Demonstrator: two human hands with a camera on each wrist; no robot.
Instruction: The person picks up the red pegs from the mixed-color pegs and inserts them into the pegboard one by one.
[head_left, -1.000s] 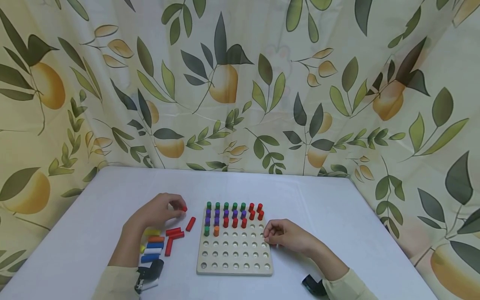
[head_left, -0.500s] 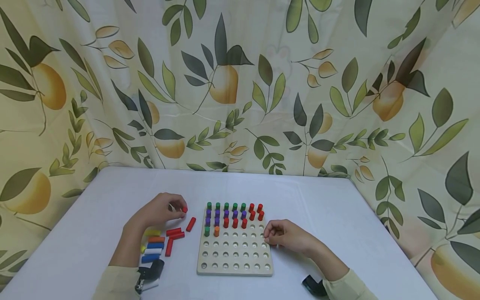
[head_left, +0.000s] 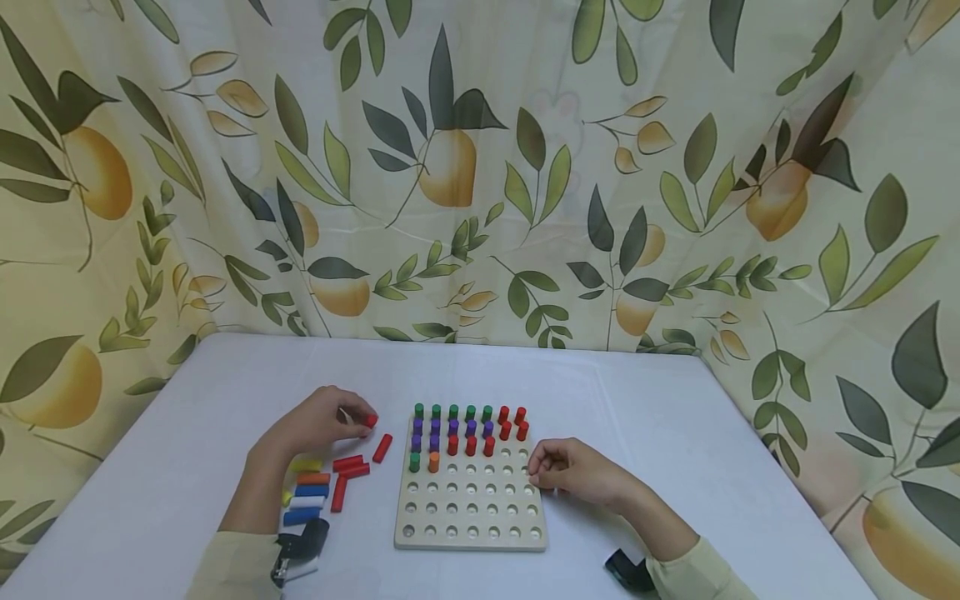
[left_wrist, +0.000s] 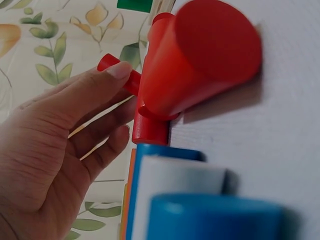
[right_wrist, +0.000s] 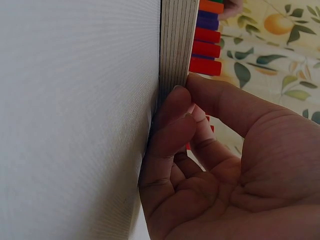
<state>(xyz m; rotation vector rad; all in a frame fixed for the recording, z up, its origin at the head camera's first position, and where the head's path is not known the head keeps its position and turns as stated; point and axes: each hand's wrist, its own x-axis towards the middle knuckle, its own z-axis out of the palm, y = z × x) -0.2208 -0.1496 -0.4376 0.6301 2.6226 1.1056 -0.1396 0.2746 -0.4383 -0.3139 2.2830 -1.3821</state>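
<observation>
Between the thumb and fingers of my left hand (head_left: 315, 421) is a red peg (left_wrist: 107, 62), pinched just above the table at the left of the pegboard. The wooden pegboard (head_left: 471, 541) carries green, purple, red and orange pegs standing in its far rows; its nearer holes show bare. My right hand (head_left: 581, 472) grips the board's right edge with curled fingers, seen close up against the layered wood (right_wrist: 175, 45) in the right wrist view. Several loose red pegs (head_left: 382, 448) lie between my left hand and the board.
Beside my left forearm lie more loose pegs: yellow (head_left: 306, 465), orange (head_left: 312, 478), blue (head_left: 302, 517) and white (head_left: 306, 502). The white-covered table (head_left: 615, 392) ends at a patterned curtain (head_left: 480, 167) behind. Dark wrist devices (head_left: 628, 572) sit on both wrists.
My left hand keeps its place with the red peg, which shows slightly more beyond the fingertips. The right hand stays on the board's edge.
</observation>
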